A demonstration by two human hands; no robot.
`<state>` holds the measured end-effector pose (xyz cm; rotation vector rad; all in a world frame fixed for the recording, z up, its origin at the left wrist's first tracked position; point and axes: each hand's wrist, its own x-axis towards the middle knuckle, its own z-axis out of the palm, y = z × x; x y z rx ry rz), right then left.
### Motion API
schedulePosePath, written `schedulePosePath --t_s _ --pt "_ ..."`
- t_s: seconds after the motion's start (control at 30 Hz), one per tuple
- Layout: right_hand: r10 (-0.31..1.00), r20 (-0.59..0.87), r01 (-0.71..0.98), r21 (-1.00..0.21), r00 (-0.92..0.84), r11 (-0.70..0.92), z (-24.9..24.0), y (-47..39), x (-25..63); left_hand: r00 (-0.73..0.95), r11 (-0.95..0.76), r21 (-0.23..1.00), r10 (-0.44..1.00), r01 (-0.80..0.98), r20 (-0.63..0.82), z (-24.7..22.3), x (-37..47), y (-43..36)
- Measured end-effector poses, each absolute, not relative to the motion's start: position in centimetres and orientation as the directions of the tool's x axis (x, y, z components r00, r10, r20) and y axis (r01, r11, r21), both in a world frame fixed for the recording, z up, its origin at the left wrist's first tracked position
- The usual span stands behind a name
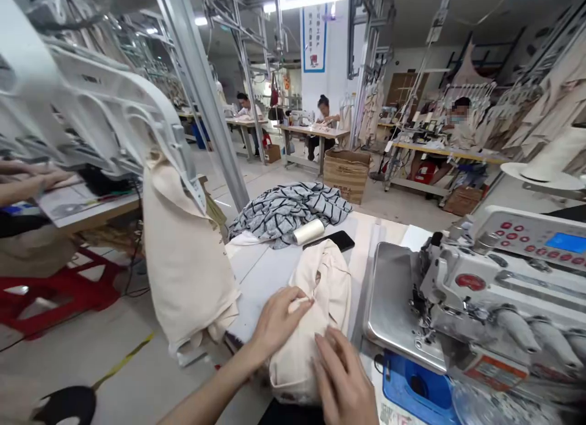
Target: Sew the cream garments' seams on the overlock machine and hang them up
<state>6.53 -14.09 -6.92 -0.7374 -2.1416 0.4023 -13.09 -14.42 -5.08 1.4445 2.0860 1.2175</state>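
A cream fabric piece [336, 281] lies folded on the table in front of me, with a small opening near its upper part. My left hand [279, 321] pinches a bit of this cloth between thumb and fingers at its left side. Lower and to the right, my right hand [345, 376] rests on the same cloth, fingers extended and slightly bent, not gripping it. Just beyond the cloth are a black phone [336, 240] and a cream thread spool [308, 231].
An overlock sewing machine [499, 290] with a metal plate [389, 290] stands at right, a blue tray [412, 382] below it. Striped grey fabric [288, 208] is heaped at the table's back. Cream pieces [187, 254] hang from a rack at left. Several people sew farther off.
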Motion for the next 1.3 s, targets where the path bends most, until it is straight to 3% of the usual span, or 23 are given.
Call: schedulePosePath --t_s 0.1,0.23,0.37,0.53,0.7,0.87,0.93,1.13,1.3 --pt "0.611 0.471 0.458 -0.407 -0.636 0.790 -6.3 -12.6 4.5 -0.457 0.101 0.807 0.861 0.582 0.222 -3.0 -16.5 -13.6" --pt "0.630 0.345 0.494 -0.407 -0.696 0.769 -6.7 -11.6 5.0 -0.612 0.164 0.780 0.722 0.604 0.322 1.2 -25.6 -13.4" --pt "0.578 0.315 0.449 -0.396 -0.753 0.801 -6.8 -11.6 5.6 -0.598 0.202 0.695 0.699 0.690 0.392 2.8 -31.1 -12.9" --pt "0.547 0.277 0.323 -0.570 -0.790 0.756 -6.2 -11.4 6.3 -0.336 0.004 0.592 0.827 0.806 0.452 -0.1 -25.8 -13.8" --pt "0.555 0.349 0.204 -0.680 -0.755 0.704 -6.3 -10.9 6.7 0.069 -0.269 0.522 0.926 0.809 0.371 -3.0 -18.6 -17.0" --pt "0.597 0.436 0.114 -0.736 -0.673 0.667 -5.6 -10.8 6.8 0.187 -0.272 0.374 0.950 0.887 0.249 -2.5 -17.7 -19.8" --pt "0.623 0.475 0.097 -0.743 -0.621 0.663 -5.3 -11.0 6.8 0.192 -0.255 0.418 0.964 0.872 0.187 -1.9 -17.4 -20.5" --pt "0.690 0.499 0.103 -0.767 -0.525 0.634 -5.6 -11.5 7.6 0.204 -0.111 0.730 0.978 0.675 -0.039 -1.3 -14.4 -20.2" --pt "0.819 0.261 0.099 -0.929 -0.511 0.358 -8.5 -12.2 10.6 0.275 0.044 0.980 0.956 0.193 -0.097 -1.6 -12.1 -18.8"
